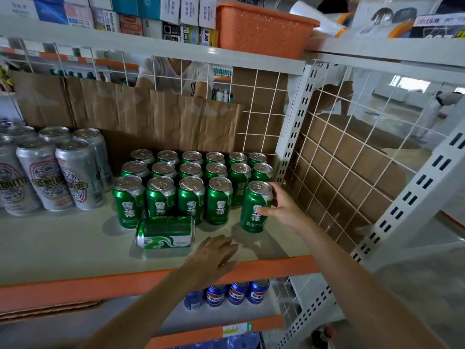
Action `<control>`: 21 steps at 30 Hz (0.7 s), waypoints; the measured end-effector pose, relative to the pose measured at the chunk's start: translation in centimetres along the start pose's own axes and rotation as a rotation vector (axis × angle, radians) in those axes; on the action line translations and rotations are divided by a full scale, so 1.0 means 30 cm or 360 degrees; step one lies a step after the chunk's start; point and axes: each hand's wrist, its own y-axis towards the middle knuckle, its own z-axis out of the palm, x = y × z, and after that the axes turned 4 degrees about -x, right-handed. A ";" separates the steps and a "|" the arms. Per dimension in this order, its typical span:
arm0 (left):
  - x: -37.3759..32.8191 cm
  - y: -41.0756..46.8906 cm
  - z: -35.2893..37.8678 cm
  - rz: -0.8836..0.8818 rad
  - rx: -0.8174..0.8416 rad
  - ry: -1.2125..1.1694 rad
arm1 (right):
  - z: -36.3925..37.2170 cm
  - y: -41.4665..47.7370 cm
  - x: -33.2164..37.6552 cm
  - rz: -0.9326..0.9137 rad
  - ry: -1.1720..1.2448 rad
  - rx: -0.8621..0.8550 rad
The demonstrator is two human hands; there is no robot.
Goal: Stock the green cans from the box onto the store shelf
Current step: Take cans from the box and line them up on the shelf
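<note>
Several green cans (191,172) stand in rows on the white store shelf (50,248). My right hand (281,207) grips one upright green can (254,205) at the right end of the front row, standing on the shelf. Another green can (164,231) lies on its side in front of the row. My left hand (214,255) hovers near the shelf's front edge, fingers spread, just right of the lying can and holding nothing. The box is not in view.
Tall silver cans (47,172) stand at the left of the shelf. Cardboard (151,117) lines the wire back. A wire grid side panel (339,172) closes the right. Blue cans (226,293) sit on the shelf below. An orange basket (259,28) sits above. A person stands behind the shelf.
</note>
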 end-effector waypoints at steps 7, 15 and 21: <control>0.016 0.021 0.025 -0.0023 -0.0040 -0.0005 | 0.049 0.049 -0.012 0.0006 0.0018 0.0090; 0.037 0.025 0.039 0.0016 -0.0098 -0.0015 | 0.055 0.092 -0.015 0.0009 -0.0025 0.0095; 0.043 0.029 0.045 0.0024 -0.0087 -0.0008 | 0.055 0.108 -0.007 -0.0007 -0.0039 0.0123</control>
